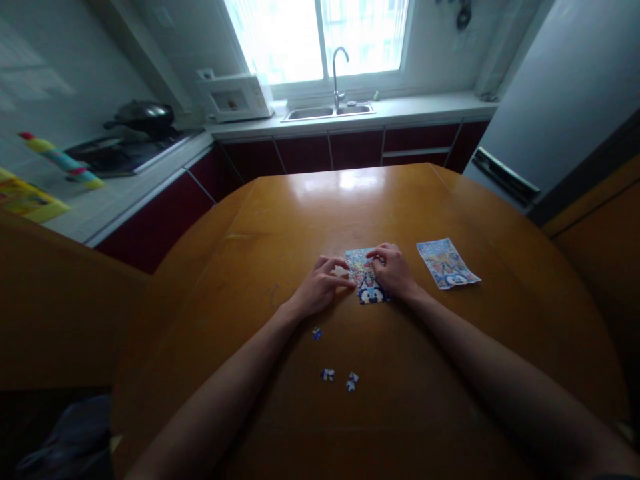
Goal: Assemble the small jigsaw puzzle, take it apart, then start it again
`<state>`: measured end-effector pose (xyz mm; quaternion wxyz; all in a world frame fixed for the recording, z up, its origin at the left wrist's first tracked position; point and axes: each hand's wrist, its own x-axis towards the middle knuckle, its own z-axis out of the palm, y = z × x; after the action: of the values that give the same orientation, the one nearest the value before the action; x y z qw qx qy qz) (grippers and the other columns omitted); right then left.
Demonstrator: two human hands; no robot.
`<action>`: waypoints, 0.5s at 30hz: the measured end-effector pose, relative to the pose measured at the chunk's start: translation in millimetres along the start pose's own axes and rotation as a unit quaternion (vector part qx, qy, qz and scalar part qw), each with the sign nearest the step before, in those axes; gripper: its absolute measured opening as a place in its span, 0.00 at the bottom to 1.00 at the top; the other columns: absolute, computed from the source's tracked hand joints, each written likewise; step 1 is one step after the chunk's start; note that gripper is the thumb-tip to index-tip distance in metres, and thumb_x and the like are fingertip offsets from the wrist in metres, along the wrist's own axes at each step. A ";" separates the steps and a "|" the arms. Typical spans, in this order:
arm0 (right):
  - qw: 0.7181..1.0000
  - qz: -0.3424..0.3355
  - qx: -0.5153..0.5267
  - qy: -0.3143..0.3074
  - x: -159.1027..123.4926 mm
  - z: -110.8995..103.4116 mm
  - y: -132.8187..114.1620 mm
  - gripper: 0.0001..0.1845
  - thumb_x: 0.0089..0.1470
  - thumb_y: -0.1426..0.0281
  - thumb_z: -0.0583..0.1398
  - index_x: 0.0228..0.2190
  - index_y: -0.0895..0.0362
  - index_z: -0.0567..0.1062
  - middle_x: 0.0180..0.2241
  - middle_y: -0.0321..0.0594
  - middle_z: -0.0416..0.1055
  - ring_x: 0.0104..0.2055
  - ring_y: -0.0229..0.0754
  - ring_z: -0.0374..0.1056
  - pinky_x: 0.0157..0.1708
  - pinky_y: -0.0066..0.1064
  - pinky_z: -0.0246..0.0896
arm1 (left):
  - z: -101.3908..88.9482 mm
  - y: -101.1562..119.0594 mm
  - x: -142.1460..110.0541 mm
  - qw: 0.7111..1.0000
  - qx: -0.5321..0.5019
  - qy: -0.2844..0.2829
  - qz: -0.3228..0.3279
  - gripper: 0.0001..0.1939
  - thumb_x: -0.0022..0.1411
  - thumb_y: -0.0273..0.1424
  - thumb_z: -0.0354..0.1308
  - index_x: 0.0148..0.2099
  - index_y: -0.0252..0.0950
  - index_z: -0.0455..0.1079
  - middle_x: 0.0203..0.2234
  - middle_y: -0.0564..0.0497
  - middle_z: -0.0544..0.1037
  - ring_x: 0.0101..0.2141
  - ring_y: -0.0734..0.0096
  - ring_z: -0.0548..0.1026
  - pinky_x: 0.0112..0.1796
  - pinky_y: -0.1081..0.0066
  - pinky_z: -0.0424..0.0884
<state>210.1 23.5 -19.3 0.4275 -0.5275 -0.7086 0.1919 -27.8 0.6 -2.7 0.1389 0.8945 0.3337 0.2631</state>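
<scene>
A nearly whole jigsaw puzzle (373, 295) lies flat on the wooden table, a blue-and-white cartoon face along its near edge. At its left edge rests my left hand (323, 287), thumb and fingers apart, the tips touching the border. My right hand (395, 272) reaches over the puzzle's right side, its bent fingertips on the picture, slightly apart; it covers part of the puzzle. Whether a small piece sits under those fingertips is hidden. Loose on the table nearer to me are three spots of pieces: a blue piece (317, 333), a dark-and-white piece (328, 375) and a white-and-purple piece (353, 381).
A creased picture sheet (447, 264) with a similar design lies right of the puzzle. The round-ended table (240, 280) fills the foreground. Beyond it stand a counter with a sink (310, 113), a white microwave (237, 99), a stove with a pan (145, 117), and a fridge (560, 100).
</scene>
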 end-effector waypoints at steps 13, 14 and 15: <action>0.926 -0.223 0.033 -0.303 -61.9 -41.3 -101.6 0.07 0.61 0.73 0.59 0.37 0.53 0.79 0.39 0.40 0.73 0.44 0.42 0.66 0.46 0.33 0.62 | 5.4 -10.0 0.1 0.996 -0.023 0.075 -0.044 0.19 0.65 0.19 0.52 0.49 0.43 0.77 0.45 0.48 0.74 0.48 0.63 0.67 0.54 0.56 0.68; 0.908 -0.232 0.012 -0.348 -74.2 -42.8 -108.5 0.06 0.60 0.72 0.60 0.37 0.54 0.79 0.38 0.39 0.73 0.41 0.42 0.66 0.44 0.32 0.61 | 5.4 -9.6 0.4 0.996 -0.023 0.073 -0.045 0.18 0.66 0.20 0.52 0.49 0.42 0.78 0.44 0.48 0.74 0.48 0.63 0.67 0.53 0.57 0.69; 0.889 -0.238 -0.012 -0.391 -85.7 -43.2 -113.6 0.05 0.60 0.72 0.61 0.37 0.53 0.79 0.38 0.39 0.73 0.41 0.41 0.66 0.43 0.32 0.61 | 5.3 -8.9 0.8 0.996 -0.022 0.070 -0.045 0.17 0.66 0.21 0.53 0.49 0.42 0.78 0.44 0.48 0.74 0.48 0.63 0.67 0.53 0.57 0.69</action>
<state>185.4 -104.4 52.4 0.1430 -0.2301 -0.9250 0.2665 -28.9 7.3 -10.6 0.1461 0.8544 0.3772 0.3261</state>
